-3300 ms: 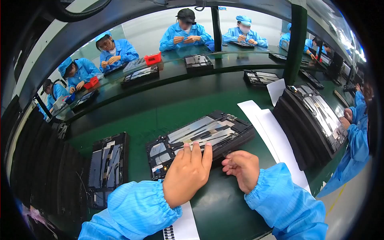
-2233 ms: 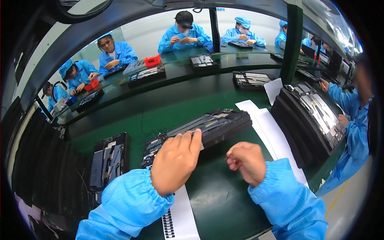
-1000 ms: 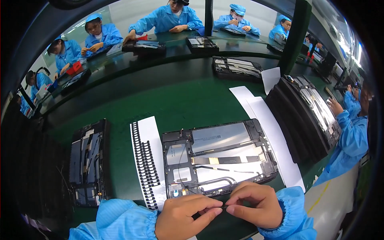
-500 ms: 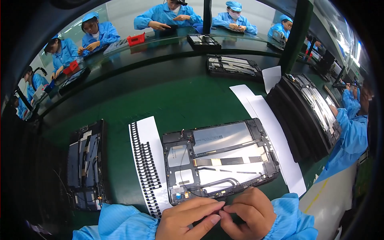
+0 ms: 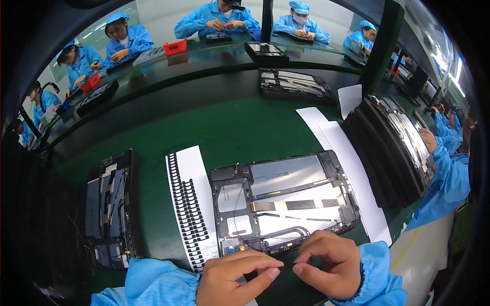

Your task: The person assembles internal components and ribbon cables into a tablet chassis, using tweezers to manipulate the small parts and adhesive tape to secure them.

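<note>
My left hand and my right hand face each other just in front of the near edge of an opened tablet housing. In each, thumb and forefinger are drawn together in a pinch, with a narrow gap between the two hands. Anything between the fingertips is too small and dark to make out. The housing lies flat, showing silvery battery panels, ribbon cables and a thin black wire. To its left is a white sheet with rows of small black stickers, its lower end close to my left sleeve.
Another opened tablet housing lies at the left. White paper strips run along the right. Beyond them rises a stack of black trays topped by a housing, a co-worker's hand touching it. More housings sit on the far line.
My hands have drawn slightly apart from fingertips nearly touching, the right one shifting right. At the back, a co-worker's hands have come together over a dark device.
</note>
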Available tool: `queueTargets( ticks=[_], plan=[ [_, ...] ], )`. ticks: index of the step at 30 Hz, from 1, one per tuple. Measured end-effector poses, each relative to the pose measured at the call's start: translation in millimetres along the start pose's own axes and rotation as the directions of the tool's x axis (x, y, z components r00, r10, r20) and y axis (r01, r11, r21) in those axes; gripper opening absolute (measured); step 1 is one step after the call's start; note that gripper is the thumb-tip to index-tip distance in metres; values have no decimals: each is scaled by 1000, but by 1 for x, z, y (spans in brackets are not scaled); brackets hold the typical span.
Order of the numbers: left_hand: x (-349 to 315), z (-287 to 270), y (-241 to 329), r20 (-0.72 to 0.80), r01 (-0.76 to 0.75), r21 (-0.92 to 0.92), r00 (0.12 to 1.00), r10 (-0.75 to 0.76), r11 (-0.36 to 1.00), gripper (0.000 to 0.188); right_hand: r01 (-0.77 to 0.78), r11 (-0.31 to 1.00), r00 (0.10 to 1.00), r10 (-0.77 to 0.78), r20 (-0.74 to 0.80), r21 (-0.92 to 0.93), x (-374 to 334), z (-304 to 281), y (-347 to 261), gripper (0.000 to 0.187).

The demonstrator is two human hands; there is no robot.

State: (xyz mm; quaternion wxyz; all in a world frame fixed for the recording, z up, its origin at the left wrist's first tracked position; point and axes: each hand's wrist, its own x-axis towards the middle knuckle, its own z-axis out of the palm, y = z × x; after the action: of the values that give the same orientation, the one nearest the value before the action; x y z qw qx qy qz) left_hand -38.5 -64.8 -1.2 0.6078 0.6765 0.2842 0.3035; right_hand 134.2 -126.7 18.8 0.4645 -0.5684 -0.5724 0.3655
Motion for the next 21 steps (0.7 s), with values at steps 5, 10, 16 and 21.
queueTargets(
  ticks=[5,10,16,21],
  plan=[
    [5,-11,-3,-2,-251,402,961,275,881,18,-83,996,976,74,-206,-33,0,-11,12,8],
    [9,-21,-30,353,-578,751,760,545,319,32,-42,920,994,-1,-110,-389,1,-4,29,8],
    [7,-22,-28,330,-555,755,783,528,351,35,-61,900,991,3,-135,-431,3,8,28,8],
    [8,-22,-30,318,-553,749,783,534,365,35,-119,940,985,71,-158,-319,3,6,25,8]
  ],
)
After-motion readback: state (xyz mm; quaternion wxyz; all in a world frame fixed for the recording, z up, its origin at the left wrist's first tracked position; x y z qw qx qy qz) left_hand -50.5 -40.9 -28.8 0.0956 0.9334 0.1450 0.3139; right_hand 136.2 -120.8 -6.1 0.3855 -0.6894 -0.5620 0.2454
